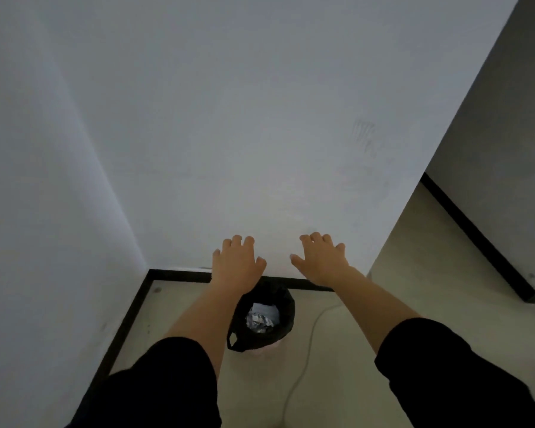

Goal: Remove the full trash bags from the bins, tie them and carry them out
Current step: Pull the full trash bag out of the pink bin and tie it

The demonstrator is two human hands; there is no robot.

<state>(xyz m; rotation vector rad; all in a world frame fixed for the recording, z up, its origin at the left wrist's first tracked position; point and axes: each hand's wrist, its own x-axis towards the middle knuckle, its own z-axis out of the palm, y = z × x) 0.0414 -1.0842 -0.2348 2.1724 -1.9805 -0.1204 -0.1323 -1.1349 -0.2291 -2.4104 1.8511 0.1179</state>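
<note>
We judged the job barely begun: our left hand and right hand hung apart, fingers loose and holding nothing, above the black trash bag, which sat untied in its bin by the wall.
</note>
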